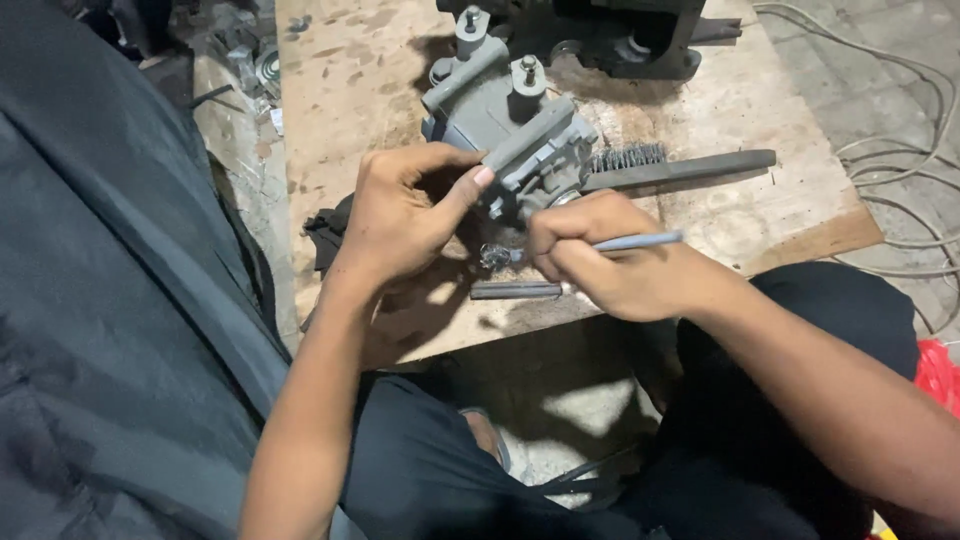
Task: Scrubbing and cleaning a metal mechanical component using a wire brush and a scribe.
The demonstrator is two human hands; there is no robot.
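Left hand (400, 215) grips the near end of the grey metal assembly (510, 130), thumb pressed on its lower edge and fingers curled behind, steadying it on the plywood board (380, 60); right hand (610, 255) is closed in a pen-like pinch round a thin grey rod tool (640, 241), its tip hidden under the knuckles, pointing toward 9 o'clock at the underside of the assembly where a small shiny part (495, 256) sits. Assembly lies at centre of the board, running from 12 o'clock down to the hands, two upright studs on top. Wire brush (680, 168) lies at 3 o'clock of the assembly, bristles just beside it, handle pointing out to 3. Short dark metal bar (517, 290) lies at 6 o'clock, just below the right hand, near the board edge. Dark machine base (620, 35) at 12 o'clock, cables (900, 150) on the floor at 3 o'clock. Judgement: doing this well means keeping the left thumb braced so the casting cannot rock, working the rod with short wrist moves rather than pushing hard, and keeping the tip in sight, since the contact point is hidden; the small shiny part looks loose and close to the edge, so it could roll off if nudged
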